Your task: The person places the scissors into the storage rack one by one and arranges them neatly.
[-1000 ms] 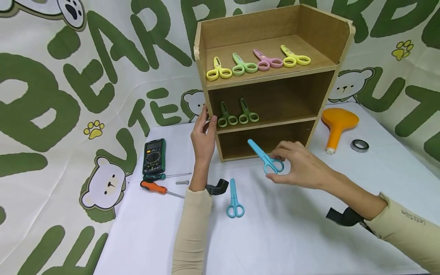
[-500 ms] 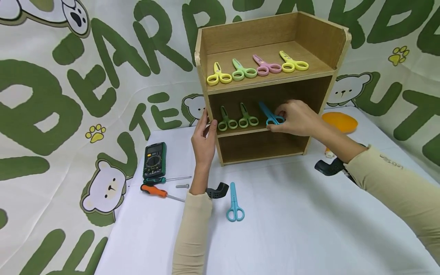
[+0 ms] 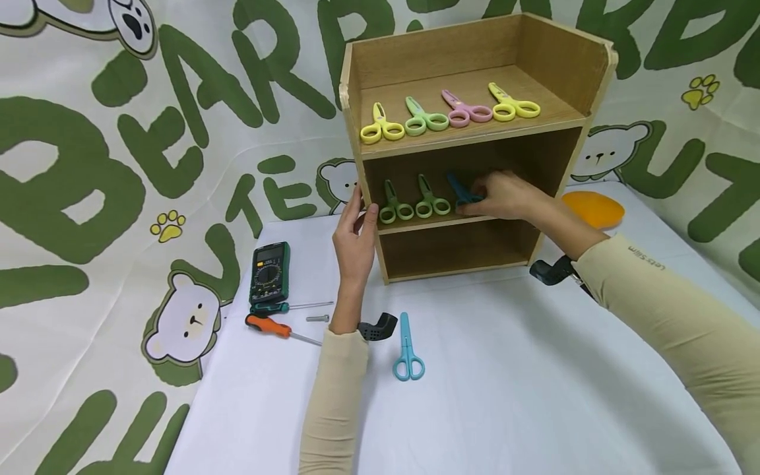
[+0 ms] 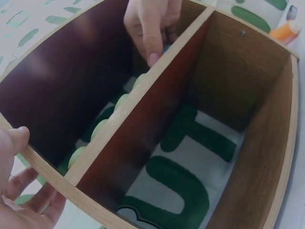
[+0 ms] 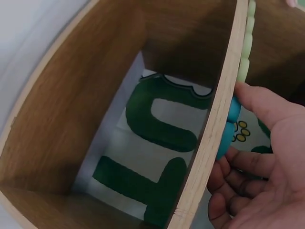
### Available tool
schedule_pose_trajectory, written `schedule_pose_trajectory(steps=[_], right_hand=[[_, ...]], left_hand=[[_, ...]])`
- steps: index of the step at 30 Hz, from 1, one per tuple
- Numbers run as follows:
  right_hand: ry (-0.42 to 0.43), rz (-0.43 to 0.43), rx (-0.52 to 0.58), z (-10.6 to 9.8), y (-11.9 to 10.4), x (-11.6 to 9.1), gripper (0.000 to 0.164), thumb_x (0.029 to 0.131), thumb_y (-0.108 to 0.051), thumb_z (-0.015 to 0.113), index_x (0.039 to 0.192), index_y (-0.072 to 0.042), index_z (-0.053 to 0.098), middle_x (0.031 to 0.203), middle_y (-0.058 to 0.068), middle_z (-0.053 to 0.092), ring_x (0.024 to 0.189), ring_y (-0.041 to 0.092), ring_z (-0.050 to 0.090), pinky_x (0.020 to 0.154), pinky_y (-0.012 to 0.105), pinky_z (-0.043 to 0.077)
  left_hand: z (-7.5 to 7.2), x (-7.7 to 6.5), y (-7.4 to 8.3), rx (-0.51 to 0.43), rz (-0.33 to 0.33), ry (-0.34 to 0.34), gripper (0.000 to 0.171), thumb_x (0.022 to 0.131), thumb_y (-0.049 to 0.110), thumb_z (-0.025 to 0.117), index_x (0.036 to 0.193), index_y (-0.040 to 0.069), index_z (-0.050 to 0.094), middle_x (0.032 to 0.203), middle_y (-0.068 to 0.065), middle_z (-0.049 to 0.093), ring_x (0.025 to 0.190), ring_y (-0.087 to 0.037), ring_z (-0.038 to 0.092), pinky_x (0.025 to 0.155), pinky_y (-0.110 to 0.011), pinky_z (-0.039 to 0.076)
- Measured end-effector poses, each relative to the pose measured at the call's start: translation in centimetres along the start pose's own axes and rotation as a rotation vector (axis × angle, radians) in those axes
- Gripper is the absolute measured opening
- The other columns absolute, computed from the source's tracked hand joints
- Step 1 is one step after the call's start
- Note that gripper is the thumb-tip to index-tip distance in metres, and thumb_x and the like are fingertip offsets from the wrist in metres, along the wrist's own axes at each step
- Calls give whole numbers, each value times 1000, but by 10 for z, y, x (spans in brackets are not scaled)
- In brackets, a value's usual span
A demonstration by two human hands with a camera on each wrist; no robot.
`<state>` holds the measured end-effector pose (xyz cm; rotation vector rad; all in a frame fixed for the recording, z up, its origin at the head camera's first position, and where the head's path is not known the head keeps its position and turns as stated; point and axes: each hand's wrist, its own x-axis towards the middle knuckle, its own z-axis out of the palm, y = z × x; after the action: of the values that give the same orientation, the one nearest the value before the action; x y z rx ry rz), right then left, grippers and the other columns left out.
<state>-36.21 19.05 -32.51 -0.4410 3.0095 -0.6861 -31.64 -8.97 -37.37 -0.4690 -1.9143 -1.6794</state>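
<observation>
My left hand (image 3: 355, 244) holds the left side panel of a wooden shelf unit (image 3: 439, 59). In the left wrist view its thumb lies at the panel's front edge and the other fingers are outside. My right hand (image 3: 505, 196) reaches into the middle compartment and pinches blue scissors (image 3: 460, 190) by the handles, blade pointing to the back. Those handles (image 5: 229, 126) show right at the shelf edge in the right wrist view. To their left lie two pairs of dark green scissors (image 3: 390, 191). Another pair of blue scissors (image 3: 406, 346) lies on the white table.
Yellow scissors (image 3: 378, 119), light green scissors (image 3: 418, 112), pink scissors (image 3: 457, 102) and more yellow scissors line the top shelf. A multimeter (image 3: 270, 274), two screwdrivers (image 3: 270, 325) and a bolt (image 3: 317, 318) lie left. An orange paddle-shaped object (image 3: 594, 208) is partly behind the right arm.
My right hand has carried the blue scissors from in front of the bottom compartment up and into the middle one, then lowered them towards its floor. The left hand stays on the side panel.
</observation>
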Motion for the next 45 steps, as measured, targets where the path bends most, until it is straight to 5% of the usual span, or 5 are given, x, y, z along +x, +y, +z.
schedule_pose_trajectory(steps=[17,21,26,38,45], right_hand=[[45,-93,-10,4,1,-7,43,89,-37,77,108,1,68,80,10,56,78,27,51,62,36,35],[197,-177,-31,11,-4,-21,39,89,-30,79,109,2,69,89,14,62,84,30,55,72,42,39],[401,-379,-5,39,-23,-59,32,86,-19,82,107,3,72,99,14,64,91,30,61,80,46,38],[94,-492,-30,162,-61,-123,40,85,-41,81,106,-8,75,102,0,66,95,14,60,82,36,44],[13,-449,-37,195,-61,-127,41,81,-41,83,103,-7,74,96,-1,63,86,12,55,77,33,43]], left_hand=[[-1,-1,-1,0,15,5,49,103,8,58,148,-2,44,146,-20,49,128,-27,54,106,-44,45],[-1,-2,-2,5,19,0,48,102,7,58,148,-3,44,145,-20,50,127,-26,54,105,-39,46],[-1,0,-2,8,12,-10,48,102,7,58,148,-2,44,146,-18,49,128,-23,54,105,-37,46],[-1,1,2,-15,13,0,48,103,8,57,147,-3,44,145,-22,49,125,-31,55,105,-48,45],[-1,1,0,-25,12,-1,48,102,6,57,147,-4,43,146,-21,48,128,-26,54,106,-47,45]])
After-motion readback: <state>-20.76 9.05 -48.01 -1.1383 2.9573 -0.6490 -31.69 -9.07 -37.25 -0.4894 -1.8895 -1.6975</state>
